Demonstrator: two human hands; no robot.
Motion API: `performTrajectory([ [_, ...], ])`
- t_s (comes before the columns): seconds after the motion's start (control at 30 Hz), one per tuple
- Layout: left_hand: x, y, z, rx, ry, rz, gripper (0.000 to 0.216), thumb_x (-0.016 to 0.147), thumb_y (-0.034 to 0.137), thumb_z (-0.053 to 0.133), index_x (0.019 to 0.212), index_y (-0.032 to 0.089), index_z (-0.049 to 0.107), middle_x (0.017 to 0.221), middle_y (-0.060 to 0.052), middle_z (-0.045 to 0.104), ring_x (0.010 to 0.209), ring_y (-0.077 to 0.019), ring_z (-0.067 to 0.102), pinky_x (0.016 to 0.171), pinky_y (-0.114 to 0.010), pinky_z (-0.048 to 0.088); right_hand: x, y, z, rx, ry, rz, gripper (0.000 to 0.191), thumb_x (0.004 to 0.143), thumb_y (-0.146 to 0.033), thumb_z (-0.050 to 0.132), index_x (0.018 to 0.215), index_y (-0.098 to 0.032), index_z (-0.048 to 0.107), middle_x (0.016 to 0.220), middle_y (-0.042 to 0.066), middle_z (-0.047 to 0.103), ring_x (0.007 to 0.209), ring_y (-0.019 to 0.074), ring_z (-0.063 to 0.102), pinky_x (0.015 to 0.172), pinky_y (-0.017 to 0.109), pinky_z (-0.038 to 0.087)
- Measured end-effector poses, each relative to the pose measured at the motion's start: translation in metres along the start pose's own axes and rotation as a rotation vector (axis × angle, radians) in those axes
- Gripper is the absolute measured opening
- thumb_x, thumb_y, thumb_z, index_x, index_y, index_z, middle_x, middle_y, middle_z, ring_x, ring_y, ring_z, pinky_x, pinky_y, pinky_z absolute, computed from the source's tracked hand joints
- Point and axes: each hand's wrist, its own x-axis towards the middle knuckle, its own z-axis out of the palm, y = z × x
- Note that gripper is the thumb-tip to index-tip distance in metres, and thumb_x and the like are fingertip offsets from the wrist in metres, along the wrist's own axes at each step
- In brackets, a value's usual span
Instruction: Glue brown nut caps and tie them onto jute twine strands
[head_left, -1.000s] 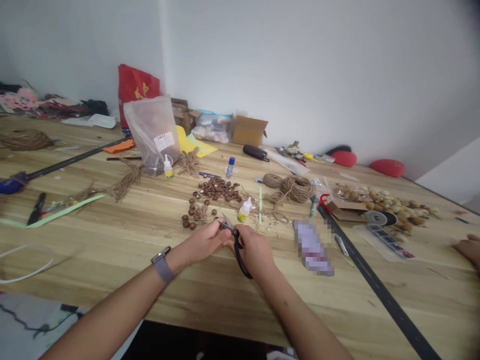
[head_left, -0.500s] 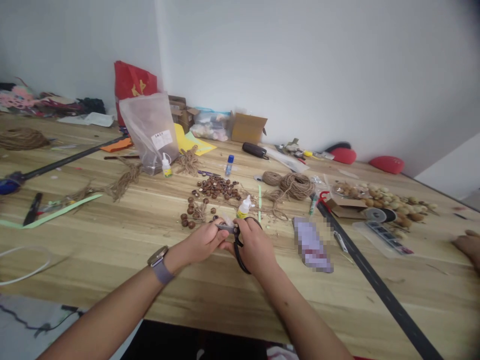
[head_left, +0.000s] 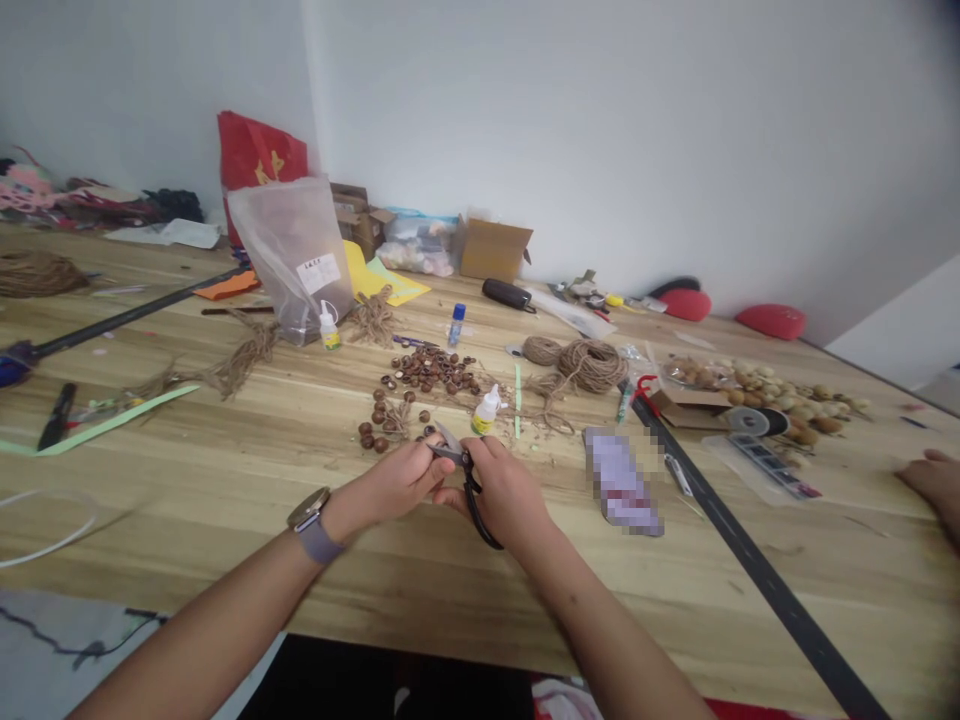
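Note:
Black-handled scissors point(head_left: 471, 480) are in my right hand point(head_left: 510, 495), its fingers wrapped round the handles. Their blades are parted and point left, over the thumb and fingertips of my left hand point(head_left: 397, 480). That hand is closed in a pinch; whatever it grips is too small and covered to make out. Just beyond my fingers lie several round brown nuts point(head_left: 380, 422) and a heap of opened brown shells point(head_left: 435, 370). A small white glue bottle point(head_left: 487, 410) with a yellow label stands close behind my right hand.
Coils of jute twine point(head_left: 591, 365) lie further back, near a blue-capped glue stick point(head_left: 457, 325). A clear bag point(head_left: 292, 260) stands at the back left. A dark strip point(head_left: 742, 540) crosses the table on the right. Another person's hand point(head_left: 930, 480) rests at the right edge.
The scissor blades have spread apart at my left fingertips, and the handle loops have shifted within my right hand. Both hands stay in nearly the same place; the view has moved slightly.

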Motion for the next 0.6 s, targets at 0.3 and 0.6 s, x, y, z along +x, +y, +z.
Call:
performTrajectory([
  [0.3,-0.0033,0.0047,-0.0048,0.034,-0.005,-0.05,0.032,0.094,0.044,0.029,0.073,0.023,0.041,0.07,-0.002,0.054,0.064,-0.0177,0.051,0.061,-0.032,0.043,0.0023,0.0035,0.0014,0.078,-0.078,-0.006,0.034,0.087,-0.052,0.056,0.086,-0.018,0.06,0.076,0.005,0.067,0.066,0.0168,0.062,0.057,0.023,0.034],
  [0.6,0.0,-0.0018,-0.0089,-0.004,-0.069,-0.042,0.03,0.095,0.041,0.03,0.088,0.019,0.049,0.081,-0.007,0.06,0.076,-0.0208,0.057,0.072,-0.034,0.045,0.003,0.0037,-0.002,-0.008,-0.035,0.016,0.046,0.08,-0.058,0.062,0.106,-0.02,0.062,0.091,0.008,0.068,0.077,0.0203,0.065,0.058,0.025,0.036],
])
